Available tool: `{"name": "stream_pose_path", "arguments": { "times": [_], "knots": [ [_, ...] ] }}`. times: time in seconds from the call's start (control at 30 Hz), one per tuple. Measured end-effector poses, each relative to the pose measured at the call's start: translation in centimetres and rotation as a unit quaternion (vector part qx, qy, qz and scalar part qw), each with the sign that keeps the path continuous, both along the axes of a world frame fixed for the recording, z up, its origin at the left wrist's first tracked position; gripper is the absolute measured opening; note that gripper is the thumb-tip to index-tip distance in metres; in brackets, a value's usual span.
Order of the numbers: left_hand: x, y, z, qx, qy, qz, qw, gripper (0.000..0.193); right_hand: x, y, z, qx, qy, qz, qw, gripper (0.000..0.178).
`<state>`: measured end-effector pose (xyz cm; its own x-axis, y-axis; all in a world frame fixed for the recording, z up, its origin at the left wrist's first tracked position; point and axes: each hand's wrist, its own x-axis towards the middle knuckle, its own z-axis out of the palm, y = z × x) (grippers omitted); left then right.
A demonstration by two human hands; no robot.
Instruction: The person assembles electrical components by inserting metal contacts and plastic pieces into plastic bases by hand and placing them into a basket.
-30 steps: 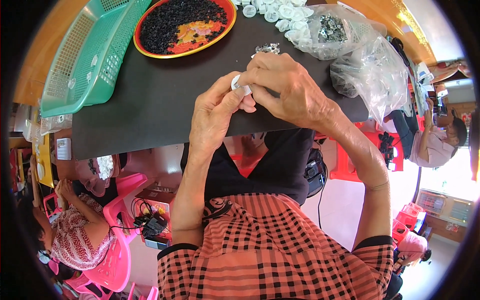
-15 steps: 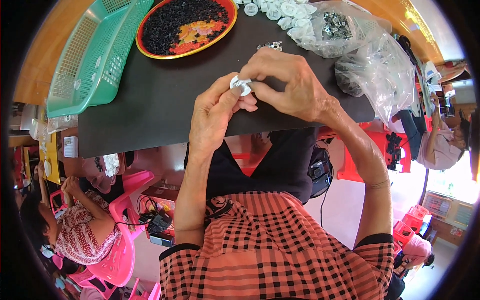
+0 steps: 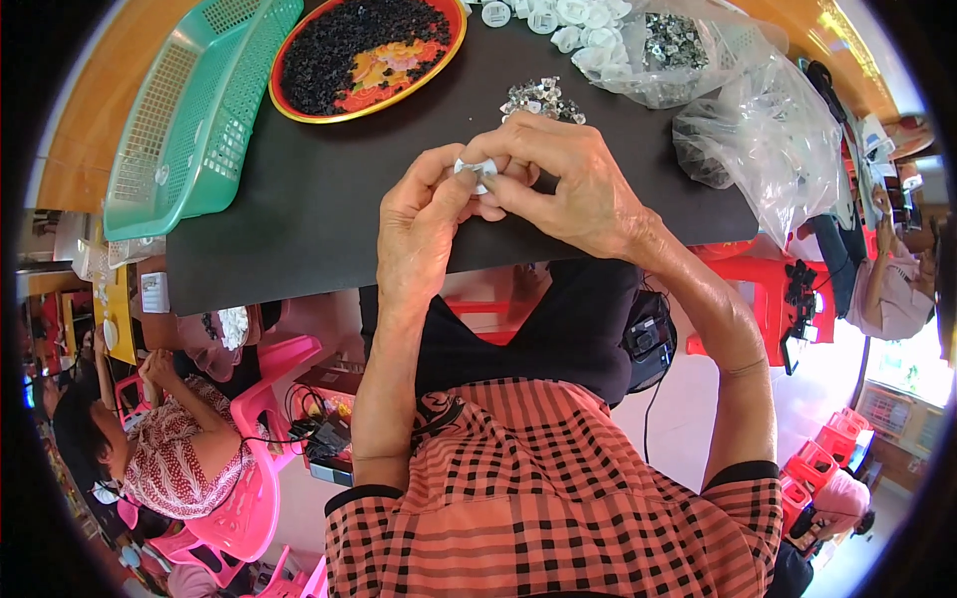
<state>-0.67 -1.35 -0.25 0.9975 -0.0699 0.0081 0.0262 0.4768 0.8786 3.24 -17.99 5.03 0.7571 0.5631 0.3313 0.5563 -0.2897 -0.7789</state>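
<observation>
Above the near edge of a black table, my left hand [image 3: 424,214] pinches a small round white plastic piece [image 3: 476,171] between thumb and fingers. My right hand [image 3: 573,189] meets it from the right, its thumb and fingertips closed against the same piece. Whether a smaller part sits between the right fingertips cannot be made out. Just beyond my right knuckles lies a small heap of shiny clear and metallic bits [image 3: 543,99]. A red and yellow tray [image 3: 454,52] full of small black parts stands farther off to the left.
A green mesh basket [image 3: 140,231] stands at the table's left. Several white round pieces [image 3: 573,14] lie at the back, beside a clear bag [image 3: 638,88] of shiny parts. Another clear plastic bag [image 3: 788,159] rests at the right edge. A co-worker [image 3: 189,448] sits on a pink chair at left.
My right fingers have come down and closed in on the white piece, covering more of it. More of the shiny heap shows beyond my hand. The view has shifted slightly.
</observation>
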Motion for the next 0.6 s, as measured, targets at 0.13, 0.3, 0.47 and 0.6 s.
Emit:
{"name": "stream_pose_path", "arguments": {
  "times": [0.13, 0.3, 0.47, 0.6],
  "knots": [
    [0.1, 0.6, 0.0, -0.054, 0.024, -0.034, 0.998, 0.026, 1.3, -0.2, -1.6, 0.076, 0.117, 0.008, 0.99, 0.02],
    [0.1, 1.0, 0.1, -0.082, 0.04, -0.039, 0.995, 0.027, 1.7, -0.2, -1.1, 0.113, 0.26, 0.045, 0.958, 0.02],
    [0.2, 1.4, 0.5, -0.098, 0.053, -0.058, 0.992, 0.027, 2.2, -0.3, -0.6, 0.125, 0.285, 0.063, 0.948, 0.02],
    [0.5, 1.2, 0.6, -0.129, 0.047, -0.059, 0.989, 0.028, 2.3, -0.3, -0.4, 0.143, 0.308, 0.066, 0.938, 0.02]
  ]
}}
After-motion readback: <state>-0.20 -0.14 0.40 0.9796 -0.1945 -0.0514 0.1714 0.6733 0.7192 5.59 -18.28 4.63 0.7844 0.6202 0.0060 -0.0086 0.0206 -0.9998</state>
